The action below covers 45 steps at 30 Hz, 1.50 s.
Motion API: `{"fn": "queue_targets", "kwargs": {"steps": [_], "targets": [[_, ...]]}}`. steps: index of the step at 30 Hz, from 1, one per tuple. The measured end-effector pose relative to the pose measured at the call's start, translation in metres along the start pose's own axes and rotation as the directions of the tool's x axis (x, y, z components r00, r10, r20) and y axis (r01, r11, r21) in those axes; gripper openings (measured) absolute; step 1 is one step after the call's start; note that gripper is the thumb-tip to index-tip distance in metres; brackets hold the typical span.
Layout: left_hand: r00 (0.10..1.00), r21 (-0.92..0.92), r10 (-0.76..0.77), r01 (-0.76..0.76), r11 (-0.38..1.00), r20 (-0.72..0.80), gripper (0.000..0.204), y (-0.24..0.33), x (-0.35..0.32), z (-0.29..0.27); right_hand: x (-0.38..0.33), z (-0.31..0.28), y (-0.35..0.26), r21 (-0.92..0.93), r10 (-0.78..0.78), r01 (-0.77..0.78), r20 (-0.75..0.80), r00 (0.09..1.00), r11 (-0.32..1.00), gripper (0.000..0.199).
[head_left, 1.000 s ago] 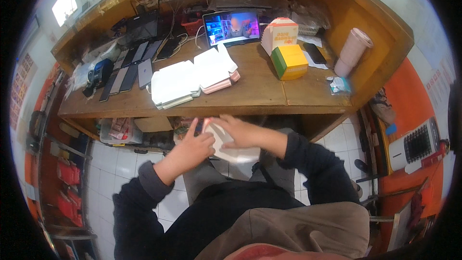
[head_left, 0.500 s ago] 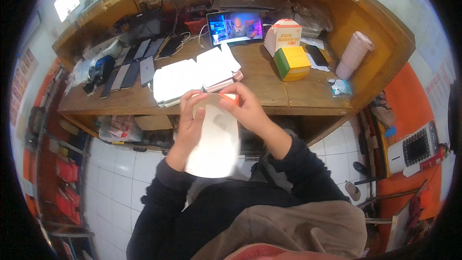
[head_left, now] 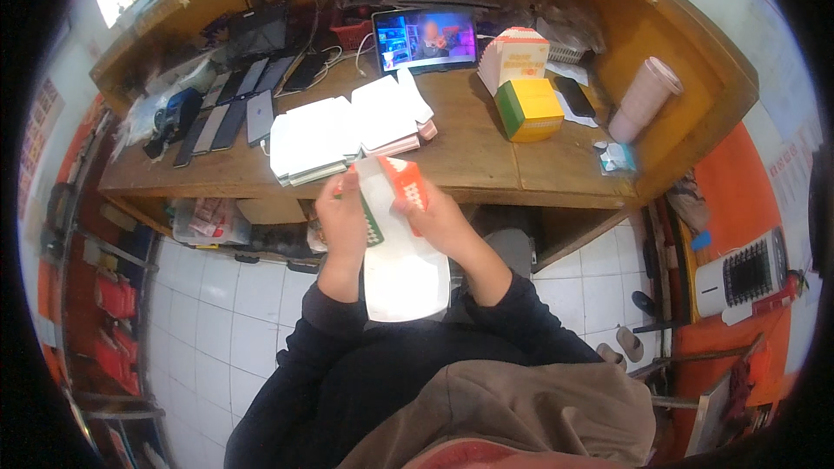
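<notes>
While both hands' fingers (head_left: 347, 200) clamp it, the white pouch (head_left: 401, 265) hangs before the wooden desk (head_left: 486, 156).

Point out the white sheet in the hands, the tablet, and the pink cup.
white sheet (head_left: 404, 274), head view, bare lower half
tablet (head_left: 426, 37), head view, middle of lit screen
pink cup (head_left: 643, 102), head view, side wall

A wooden desk (head_left: 486, 165) carries white booklet stacks (head_left: 343, 130), phones (head_left: 230, 108), a tablet (head_left: 426, 37), a yellow-green box (head_left: 530, 108) and a pink cup (head_left: 643, 100).

A lit tablet screen (head_left: 425, 38) stands behind the yellow-green box (head_left: 529, 109) on the desk.
</notes>
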<state>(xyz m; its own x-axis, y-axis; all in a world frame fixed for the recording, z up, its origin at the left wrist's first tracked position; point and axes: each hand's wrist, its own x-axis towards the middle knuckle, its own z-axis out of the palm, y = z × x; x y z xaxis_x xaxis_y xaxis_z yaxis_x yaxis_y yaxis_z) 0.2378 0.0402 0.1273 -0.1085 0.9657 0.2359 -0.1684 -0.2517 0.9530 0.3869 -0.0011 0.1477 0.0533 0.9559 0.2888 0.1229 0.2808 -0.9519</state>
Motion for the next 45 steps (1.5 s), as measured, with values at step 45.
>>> {"fn": "queue_targets", "kwargs": {"steps": [45], "targets": [[0.925,-0.068,0.223,-0.212,0.975,0.306,0.061,0.038,0.014,0.035,0.062,-0.149,0.000,-0.464,-0.553,0.310,-0.613,0.564,0.830,0.070]]}}
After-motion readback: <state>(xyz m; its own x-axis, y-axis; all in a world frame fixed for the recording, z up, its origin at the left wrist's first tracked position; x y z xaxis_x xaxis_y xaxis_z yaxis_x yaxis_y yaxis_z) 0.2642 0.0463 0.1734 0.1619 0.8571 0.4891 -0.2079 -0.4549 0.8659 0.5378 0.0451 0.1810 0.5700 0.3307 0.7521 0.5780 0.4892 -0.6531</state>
